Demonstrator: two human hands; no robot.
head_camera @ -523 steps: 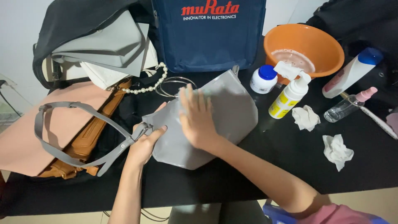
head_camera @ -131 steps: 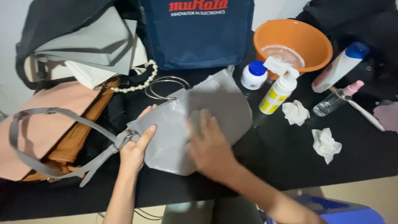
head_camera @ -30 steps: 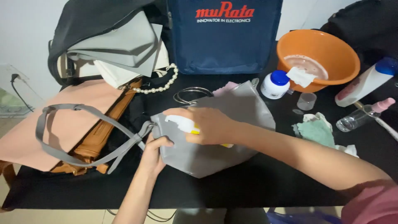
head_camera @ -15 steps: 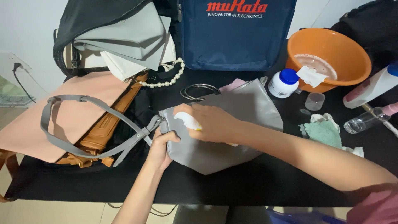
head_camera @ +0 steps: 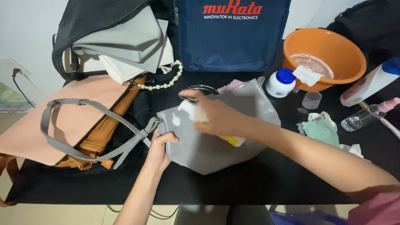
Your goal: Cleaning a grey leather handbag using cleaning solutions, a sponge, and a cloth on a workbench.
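Head view: grey handbag (head_camera: 233, 137) lies flat mid-table on the black table (head_camera: 250, 183), mouth end to the left, its grey strap (head_camera: 83, 125) looping out left over the tan bag (head_camera: 98, 139) and the pink flat bag (head_camera: 54, 121).

Left hand (head_camera: 160, 146) comes up from the near edge, forearm nearly vertical, fingers curled tight on the bag's left corner where the strap ring joins. Thumb on top, grip closed on the bag.

Right hand (head_camera: 214, 116) reaches in from the near right, arm stretched diagonally across the bag, wrist level. Fingers wrapped around a white pump bottle (head_camera: 196, 114) with a yellow label, nozzle pointing left toward the bag's corner. Small white blob of foam (head_camera: 175, 120) sits on the grey surface just left of the nozzle.

Far side: navy bag (head_camera: 231, 35) upright, orange basin (head_camera: 323, 56) to its right with a white wipe (head_camera: 307, 76) on the rim, white jar with blue lid (head_camera: 280, 82) just in front. Right of the handbag: green cloth (head_camera: 318, 131), small clear cup (head_camera: 311, 100), clear spray bottle (head_camera: 368, 114). Pearl strand (head_camera: 164, 81) and metal ring handle (head_camera: 199, 89) lie just behind the handbag.
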